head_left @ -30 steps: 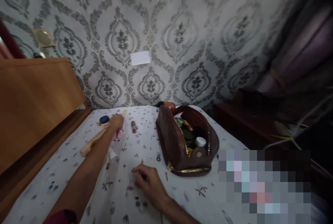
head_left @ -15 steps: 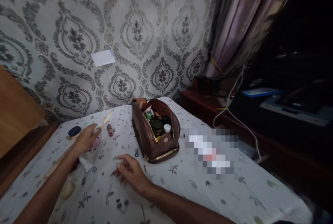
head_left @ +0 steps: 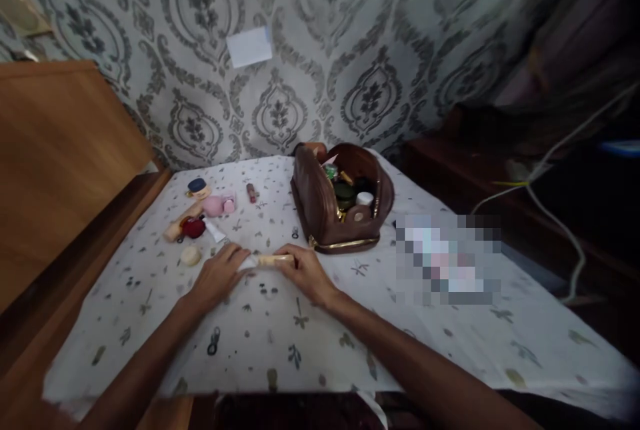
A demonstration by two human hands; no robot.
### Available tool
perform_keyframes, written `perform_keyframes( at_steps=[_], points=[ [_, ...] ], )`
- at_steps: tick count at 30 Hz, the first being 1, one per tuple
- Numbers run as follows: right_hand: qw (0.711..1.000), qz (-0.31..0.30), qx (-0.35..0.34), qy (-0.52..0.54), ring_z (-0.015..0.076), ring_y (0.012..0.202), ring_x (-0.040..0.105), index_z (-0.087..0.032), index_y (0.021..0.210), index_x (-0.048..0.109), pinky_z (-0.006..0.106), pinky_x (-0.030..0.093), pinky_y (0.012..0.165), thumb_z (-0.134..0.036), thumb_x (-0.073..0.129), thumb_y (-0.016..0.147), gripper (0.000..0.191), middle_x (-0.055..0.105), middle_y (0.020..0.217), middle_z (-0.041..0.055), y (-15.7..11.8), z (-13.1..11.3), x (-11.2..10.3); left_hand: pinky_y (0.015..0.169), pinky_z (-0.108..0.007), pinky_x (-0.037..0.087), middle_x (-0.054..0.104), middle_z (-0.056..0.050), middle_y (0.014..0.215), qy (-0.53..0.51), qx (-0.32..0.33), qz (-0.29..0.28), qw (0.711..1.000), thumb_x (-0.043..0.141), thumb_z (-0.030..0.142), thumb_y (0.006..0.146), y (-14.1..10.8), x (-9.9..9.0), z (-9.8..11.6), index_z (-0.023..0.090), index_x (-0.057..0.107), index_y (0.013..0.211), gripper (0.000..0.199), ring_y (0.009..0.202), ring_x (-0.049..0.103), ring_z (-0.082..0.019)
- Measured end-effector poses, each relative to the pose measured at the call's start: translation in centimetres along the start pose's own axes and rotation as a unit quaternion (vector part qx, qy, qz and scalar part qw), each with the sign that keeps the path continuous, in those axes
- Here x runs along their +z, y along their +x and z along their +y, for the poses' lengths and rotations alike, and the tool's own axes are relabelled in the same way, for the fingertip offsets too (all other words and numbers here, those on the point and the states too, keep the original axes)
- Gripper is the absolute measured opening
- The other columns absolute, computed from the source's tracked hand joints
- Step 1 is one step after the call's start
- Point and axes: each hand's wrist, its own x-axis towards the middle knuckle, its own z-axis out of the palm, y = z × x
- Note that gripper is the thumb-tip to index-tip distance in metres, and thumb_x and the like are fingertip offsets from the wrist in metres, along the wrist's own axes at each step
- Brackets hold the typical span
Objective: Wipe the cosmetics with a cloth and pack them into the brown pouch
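Observation:
My left hand (head_left: 220,273) closes on the white end of a slim white-and-beige tube (head_left: 274,261). The fingers of my right hand (head_left: 310,277) grip its beige end, so the tube lies level between both hands, low over the cloth. Its exact kind is too blurred to tell. Just beyond my right hand stands an open brown leather bag (head_left: 313,200), packed with jars, among them a white-lidded jar (head_left: 365,199). Past my left hand lie a small white squeeze tube (head_left: 215,230), a dark red rounded item (head_left: 193,227) and a cream-coloured round item (head_left: 191,256).
A patterned white cloth (head_left: 270,350) covers the table. Farther left are a pink rounded item (head_left: 214,205), a navy-lidded container (head_left: 197,187) and a small reddish lip-colour tube (head_left: 251,193). A pixelated patch hides something on the right. Wooden furniture (head_left: 65,170) borders the left side.
My left hand has brought the slim tube from the far left toward me and rightward. My right hand now grips its other end. The view has shifted left and downward.

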Motion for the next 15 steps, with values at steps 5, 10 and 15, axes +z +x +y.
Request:
perform_keyframes(
  at_steps=[5, 10, 15],
  points=[
    [0.978, -0.056, -0.023, -0.198, 0.0194, 0.086, 0.06, -0.015, 0.092, 0.069, 0.03, 0.042, 0.078, -0.019, 0.058, 0.085, 0.013, 0.069, 0.09, 0.0072, 0.0, -0.5, -0.8, 0.086, -0.032, 0.048, 0.054, -0.008, 0.11, -0.078, -0.037, 0.067, 0.994, 0.038, 0.039, 0.097, -0.8, 0.3, 0.1, 0.02, 0.057, 0.123, 0.037, 0.105, 0.054, -0.021],
    [0.968, -0.064, -0.052, -0.238, 0.0192, 0.089, 0.06, -0.015, 0.093, 0.069, 0.03, 0.042, 0.081, -0.016, 0.058, 0.086, 0.012, 0.068, 0.092, 0.0074, 0.0, -0.1, -0.8, 0.084, -0.032, 0.047, 0.053, -0.006, 0.096, -0.142, -0.13, 0.113, 0.975, 0.031, 0.034, 0.099, -0.9, -0.1, -0.6, 0.017, 0.061, 0.117, 0.039, 0.088, 0.057, -0.018],
    [0.966, -0.063, -0.079, -0.238, 0.0184, 0.086, 0.06, -0.017, 0.091, 0.067, 0.029, 0.042, 0.078, -0.018, 0.059, 0.087, 0.009, 0.067, 0.088, 0.0054, 0.0, 0.4, -0.7, 0.082, -0.031, 0.047, 0.057, -0.006, 0.105, -0.057, -0.029, 0.062, 0.996, 0.038, 0.037, 0.098, -1.1, 0.6, -0.9, 0.022, 0.06, 0.119, 0.033, 0.102, 0.054, -0.021]
  ],
)
